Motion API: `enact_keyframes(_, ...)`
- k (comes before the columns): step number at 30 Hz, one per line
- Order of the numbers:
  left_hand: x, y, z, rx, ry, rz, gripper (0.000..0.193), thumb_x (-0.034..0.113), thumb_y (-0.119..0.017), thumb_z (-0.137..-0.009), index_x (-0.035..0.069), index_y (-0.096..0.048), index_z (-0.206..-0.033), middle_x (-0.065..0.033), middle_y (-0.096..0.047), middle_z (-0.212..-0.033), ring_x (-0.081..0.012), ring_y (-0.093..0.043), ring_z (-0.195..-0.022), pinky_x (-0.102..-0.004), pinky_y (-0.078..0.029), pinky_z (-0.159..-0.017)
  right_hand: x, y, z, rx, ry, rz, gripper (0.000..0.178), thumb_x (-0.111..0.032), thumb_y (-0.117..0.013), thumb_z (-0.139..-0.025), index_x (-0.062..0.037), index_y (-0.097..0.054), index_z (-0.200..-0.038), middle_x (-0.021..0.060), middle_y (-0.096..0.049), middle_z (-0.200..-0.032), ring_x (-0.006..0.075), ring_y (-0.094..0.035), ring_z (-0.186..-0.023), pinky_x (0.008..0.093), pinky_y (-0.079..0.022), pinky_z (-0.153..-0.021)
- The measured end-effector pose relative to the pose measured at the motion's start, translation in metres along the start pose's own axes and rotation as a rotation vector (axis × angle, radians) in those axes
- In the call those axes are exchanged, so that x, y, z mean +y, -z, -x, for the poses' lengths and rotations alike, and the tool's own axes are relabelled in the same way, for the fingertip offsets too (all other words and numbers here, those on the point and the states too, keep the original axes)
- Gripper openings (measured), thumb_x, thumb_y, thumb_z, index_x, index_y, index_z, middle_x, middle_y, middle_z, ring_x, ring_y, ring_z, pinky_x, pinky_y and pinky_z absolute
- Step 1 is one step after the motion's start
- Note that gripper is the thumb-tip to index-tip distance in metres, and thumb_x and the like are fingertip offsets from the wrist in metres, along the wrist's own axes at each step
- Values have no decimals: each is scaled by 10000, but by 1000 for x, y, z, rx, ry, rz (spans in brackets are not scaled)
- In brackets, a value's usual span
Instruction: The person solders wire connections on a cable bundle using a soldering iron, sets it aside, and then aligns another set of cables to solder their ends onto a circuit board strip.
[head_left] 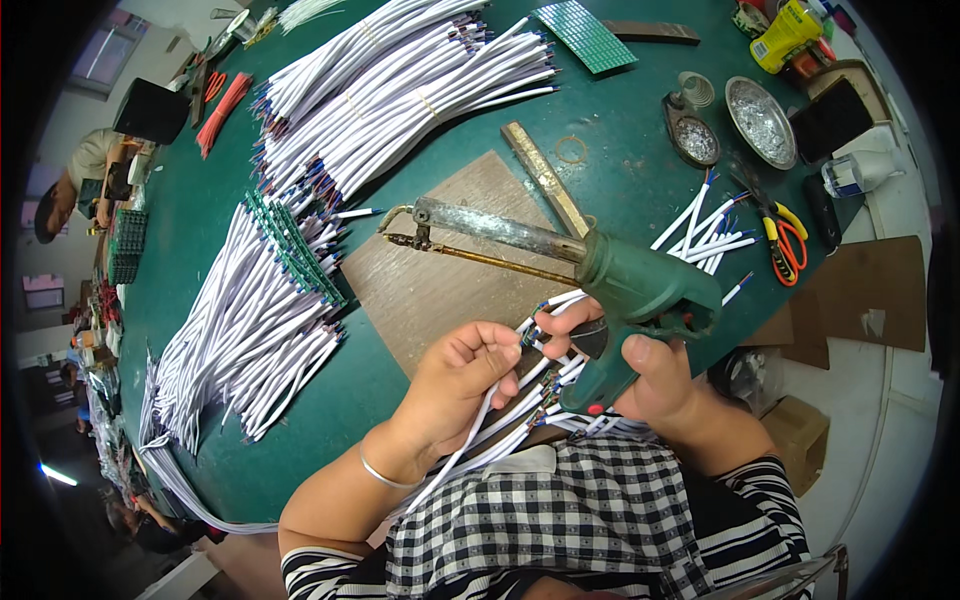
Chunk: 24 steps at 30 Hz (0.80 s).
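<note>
My right hand (655, 375) is wrapped round the handle of a green soldering gun (640, 280). The gun's metal barrel and thin brass tube point left over a brown board (450, 270). Close below the gun, my left hand (470, 375) pinches a white cable (478, 420) near its end, where coloured wires show. Fingers of my right hand reach toward the same wire ends; whether they touch them I cannot tell. More white cables (510, 437) with coloured ends lie between my hands and my checked apron.
Bundled white cables (390, 100) lie at the back, more (240, 330) at the left with green circuit strips (290, 245). A metal bar (545, 178) crosses the board. At right are a metal dish (760, 122), a small solder pot (693, 140) and pliers (778, 235). Another person (85, 180) sits far left.
</note>
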<state>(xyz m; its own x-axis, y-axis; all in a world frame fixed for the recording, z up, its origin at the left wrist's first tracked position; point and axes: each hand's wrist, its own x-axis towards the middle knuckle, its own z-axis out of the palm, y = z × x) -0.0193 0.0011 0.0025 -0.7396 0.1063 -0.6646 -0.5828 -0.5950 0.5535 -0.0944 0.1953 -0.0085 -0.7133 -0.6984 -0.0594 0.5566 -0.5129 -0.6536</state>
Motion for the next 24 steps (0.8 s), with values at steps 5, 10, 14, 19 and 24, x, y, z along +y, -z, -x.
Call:
enact_keyframes(5,-13,4,-2,159,-388,-483,138,85,-656,-863,28,-618,-982,-52,-618,-793,-119,-605,-688,-230,-480,-595,9,-6,-2,-6,25,95,493,-253,-531,-894,61,-445,-1265,199,-573,-1172,275,-592,-1089,414,-454,-980)
enact_keyframes(10,-13,5,-2,234,-1042,-1407,177,-33,-697,-720,43,-634,-866,-74,-599,-821,-224,-607,-708,-321,-495,-597,15,-8,-1,35,5,127,488,-275,-496,-898,68,-451,-1243,213,-567,-1165,299,-574,-1116,441,-450,-990)
enact_keyframes(14,-15,2,3,269,-967,-1638,126,8,-690,-722,57,-619,-814,-66,-585,-814,-235,-607,-684,-335,-509,-551,18,-7,0,51,24,95,501,-270,-493,-895,65,-424,-1262,213,-567,-1157,310,-584,-1095,448,-448,-992)
enact_keyframes(19,-19,2,3,309,-968,-1662,146,24,-685,-721,63,-642,-855,-63,-582,-825,-225,-606,-658,-329,-512,-531,10,-8,8,51,17,-66,448,-211,-519,-911,72,-450,-1252,182,-573,-1177,252,-582,-1084,377,-458,-962)
enact_keyframes(24,-24,5,1,318,-984,-1672,185,22,-683,-710,65,-650,-887,-64,-574,-832,-214,-606,-652,-317,-512,-523,-42,5,59,107,-260,618,622,-387,-596,-858,70,-427,-1245,155,-635,-925,223,-636,-837,341,-508,-834)
